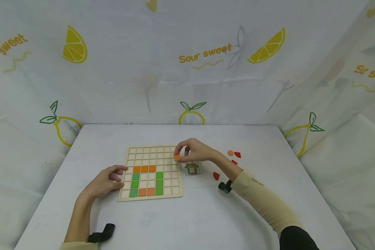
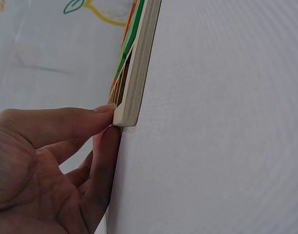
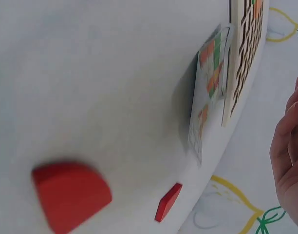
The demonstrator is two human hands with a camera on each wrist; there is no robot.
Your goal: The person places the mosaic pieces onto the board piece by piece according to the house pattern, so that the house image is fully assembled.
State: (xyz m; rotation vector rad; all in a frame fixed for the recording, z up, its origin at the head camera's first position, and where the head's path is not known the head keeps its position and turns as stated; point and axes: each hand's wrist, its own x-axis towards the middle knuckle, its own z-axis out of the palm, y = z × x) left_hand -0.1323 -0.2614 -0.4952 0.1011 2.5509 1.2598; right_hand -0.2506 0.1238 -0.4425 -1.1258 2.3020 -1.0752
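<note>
Your right hand [image 1: 196, 151] pinches an orange piece [image 1: 176, 157]; your loosely spread left hand [image 1: 103, 180] touches the board [image 1: 152, 156] to its right.

Pale wooden bd. [image 2: 138, 78] nearly edge-on, gridded face. L hand [image 2: 46, 170] at bd.'s lower end in frame: thumb tip touching corner, other fingers just below, partly hidden. Green tiles [image 2: 133, 34] along bd. face, orange tiles [image 2: 131, 14] behind. White tabletop [image 2: 222, 122] R of bd.; white cloth [image 2: 42, 63] w/ lemon print [image 2: 101, 15] L.
</note>
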